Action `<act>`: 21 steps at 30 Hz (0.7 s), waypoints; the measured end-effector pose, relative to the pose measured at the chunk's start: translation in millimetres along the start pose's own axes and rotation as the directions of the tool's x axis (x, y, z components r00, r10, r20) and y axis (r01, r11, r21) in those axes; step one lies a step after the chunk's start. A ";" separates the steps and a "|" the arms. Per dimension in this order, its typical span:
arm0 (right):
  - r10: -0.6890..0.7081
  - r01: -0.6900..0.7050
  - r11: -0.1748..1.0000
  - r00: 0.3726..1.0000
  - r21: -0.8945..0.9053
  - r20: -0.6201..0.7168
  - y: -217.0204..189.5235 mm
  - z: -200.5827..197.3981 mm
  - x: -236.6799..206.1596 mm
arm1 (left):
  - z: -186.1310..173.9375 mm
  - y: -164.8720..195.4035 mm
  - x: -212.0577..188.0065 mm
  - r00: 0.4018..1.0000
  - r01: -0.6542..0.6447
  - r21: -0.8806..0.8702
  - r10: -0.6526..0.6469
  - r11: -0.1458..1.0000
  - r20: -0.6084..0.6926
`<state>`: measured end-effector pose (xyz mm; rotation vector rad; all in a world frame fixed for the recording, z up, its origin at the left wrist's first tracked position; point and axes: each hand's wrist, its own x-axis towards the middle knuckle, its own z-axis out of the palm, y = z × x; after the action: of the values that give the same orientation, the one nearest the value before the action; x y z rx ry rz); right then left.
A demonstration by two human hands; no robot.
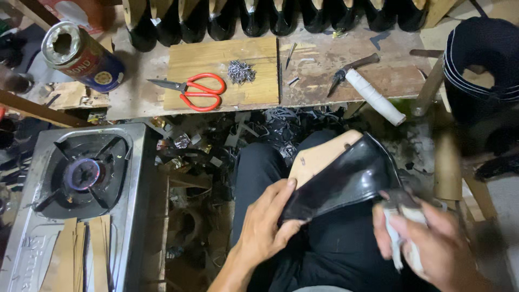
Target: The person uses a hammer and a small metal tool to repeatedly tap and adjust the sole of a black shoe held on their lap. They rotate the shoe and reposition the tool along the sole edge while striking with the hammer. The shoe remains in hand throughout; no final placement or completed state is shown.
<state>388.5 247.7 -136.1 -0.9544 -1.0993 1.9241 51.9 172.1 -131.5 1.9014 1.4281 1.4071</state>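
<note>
— Where does the work stand?

— The black shoe upper (346, 178) sits stretched over a pale last (319, 157), resting on the person's lap, near and right of centre. The left hand (265, 221) clasps its near end, thumb pressed on the glossy leather. The right hand (416, 238) is clenched round a tool with a pale wrapped handle (403, 227), touching the upper's right edge; blur hides its head.

— So the upper is already on?

— Pulled on, it seems, but the last's bottom shows bare, so fixing the edges looks unfinished. The heap of small nails (241, 71) lies on the far board, beside the red-handled scissors (197, 92).

— Anything else?

— The gas burner (84, 174) at left is lit, and a row of finished-looking black shoes (270, 16) lines the far edge.
</note>
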 end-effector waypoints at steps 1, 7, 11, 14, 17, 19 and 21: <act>0.026 -0.030 0.989 0.999 -0.147 -0.030 -6.5 5.2 9.0 | -2.8 1.0 0.7 1.000 0.023 0.000 -0.023 1.000 -0.001; 0.311 -0.259 0.755 0.950 -0.603 -0.019 -5.4 27.1 45.4 | -25.6 -2.2 15.4 0.921 0.311 0.239 -0.353 0.920 0.163; 0.489 -0.383 0.674 0.872 -0.632 -0.007 31.9 37.5 44.7 | -33.1 -10.1 25.1 0.857 0.356 0.405 -0.467 0.842 0.217; 0.526 -0.447 0.705 0.850 -0.551 -0.017 60.3 46.4 49.2 | -24.1 -16.8 25.8 0.955 0.191 0.455 -0.272 0.870 0.117; 0.581 -0.499 0.683 0.814 -0.534 -0.018 83.9 53.7 58.2 | -11.1 -25.2 21.9 0.971 0.142 0.510 -0.218 0.848 0.093; 0.594 -0.526 0.693 0.804 -0.494 -0.022 98.0 56.9 61.1 | -5.8 -31.5 19.0 0.955 0.187 0.506 -0.277 0.842 0.107; 0.576 -0.502 0.712 0.818 -0.491 0.000 107.9 55.6 61.2 | -2.1 -35.0 15.8 0.933 0.244 0.474 -0.339 0.846 0.124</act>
<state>288.7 237.5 -227.9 -1.5638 -1.5568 2.2668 32.4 199.9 -149.6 1.9027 1.9661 0.7540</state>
